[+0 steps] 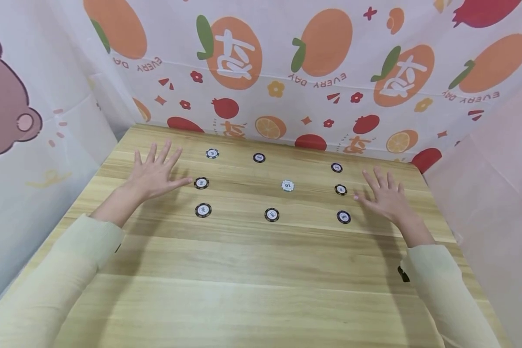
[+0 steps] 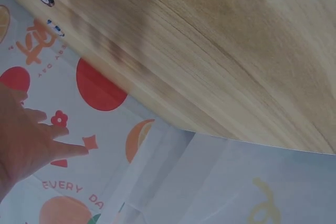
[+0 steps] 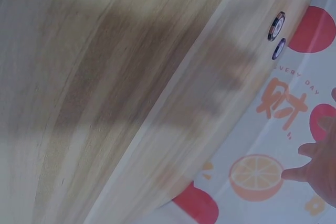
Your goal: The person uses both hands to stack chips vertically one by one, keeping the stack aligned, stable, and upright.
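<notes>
Several round poker chips lie flat and spaced apart on the wooden table in the head view. A white chip (image 1: pixel 287 185) marked 10 is near the middle, with a dark chip (image 1: pixel 271 214) nearer the front. My left hand (image 1: pixel 154 176), fingers spread, is over the table's left side; its thumb appears close to a black chip (image 1: pixel 201 182). On the opposite side my right hand (image 1: pixel 387 197) is also spread, its thumb pointing toward another black chip (image 1: pixel 340 189). Neither hand holds anything. Shadows fall below both arms. Each wrist view shows only part of its hand, at the outer edge.
The wooden table (image 1: pixel 243 261) runs back to a fruit-printed curtain (image 1: pixel 282 63). A white curtain with a bear print (image 1: pixel 4 92) hangs at the left, a pale pink one (image 1: pixel 496 159) at the right.
</notes>
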The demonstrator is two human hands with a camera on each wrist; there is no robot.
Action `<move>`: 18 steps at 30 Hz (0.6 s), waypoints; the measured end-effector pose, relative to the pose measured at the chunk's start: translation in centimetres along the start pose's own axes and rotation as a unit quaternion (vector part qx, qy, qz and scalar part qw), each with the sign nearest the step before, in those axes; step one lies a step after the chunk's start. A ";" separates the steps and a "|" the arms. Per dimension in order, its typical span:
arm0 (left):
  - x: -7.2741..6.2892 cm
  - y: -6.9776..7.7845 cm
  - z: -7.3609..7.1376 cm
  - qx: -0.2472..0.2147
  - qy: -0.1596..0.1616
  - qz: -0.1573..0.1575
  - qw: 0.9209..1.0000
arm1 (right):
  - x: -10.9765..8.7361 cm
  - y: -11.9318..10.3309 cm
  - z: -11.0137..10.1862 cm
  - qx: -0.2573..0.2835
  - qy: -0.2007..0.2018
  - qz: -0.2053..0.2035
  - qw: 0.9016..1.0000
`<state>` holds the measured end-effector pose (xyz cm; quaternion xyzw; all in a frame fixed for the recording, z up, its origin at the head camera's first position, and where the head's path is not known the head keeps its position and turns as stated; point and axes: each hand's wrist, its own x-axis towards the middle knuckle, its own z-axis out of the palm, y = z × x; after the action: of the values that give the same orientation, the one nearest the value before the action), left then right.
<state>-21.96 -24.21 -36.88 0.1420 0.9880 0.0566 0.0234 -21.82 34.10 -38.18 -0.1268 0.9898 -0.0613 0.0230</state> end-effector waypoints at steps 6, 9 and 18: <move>-0.1 0.1 0.1 -0.005 -0.002 0.001 1.000 | -0.1 -0.3 0.1 0.000 -0.012 -0.001 1.000; -0.1 0.1 0.2 -0.005 -0.005 -0.001 1.000 | -0.1 -0.3 0.3 -0.001 -0.014 -0.004 1.000; 0.1 0.5 0.5 -0.006 -0.016 0.003 1.000 | -0.5 -1.0 0.6 0.000 -0.030 -0.013 0.999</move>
<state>-21.85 -23.62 -37.31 0.1460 0.9866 0.0601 0.0400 -21.10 33.21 -38.68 -0.1419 0.9869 -0.0573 0.0516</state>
